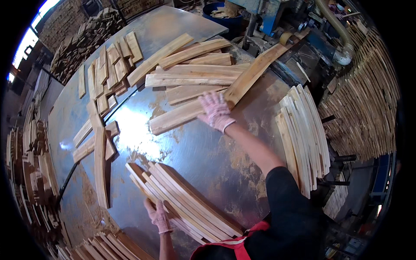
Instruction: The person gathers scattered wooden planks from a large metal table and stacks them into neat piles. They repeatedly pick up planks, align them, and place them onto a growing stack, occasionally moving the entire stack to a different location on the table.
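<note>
My right hand (216,112), in a pale pink work glove, reaches across the metal table. Its fingers are spread over the end of a wooden board (180,118), near the lower end of a long board (255,71) that slopes up toward the machine. My left hand (159,216), gloved alike, is beside a stack of narrow wooden slats (186,201) close to my body. Its fingers stretch along the stack's left side with a gap between them, and I see nothing gripped in them. More loose boards (195,78) overlap beyond my right hand.
Short wood pieces (110,65) lie at the table's far left, with crossed slats (100,149) nearer. Another slat stack (303,134) sits at the right edge. A blue machine (271,17) with a hose (336,26) stands behind. Sawdust marks the metal tabletop (208,151).
</note>
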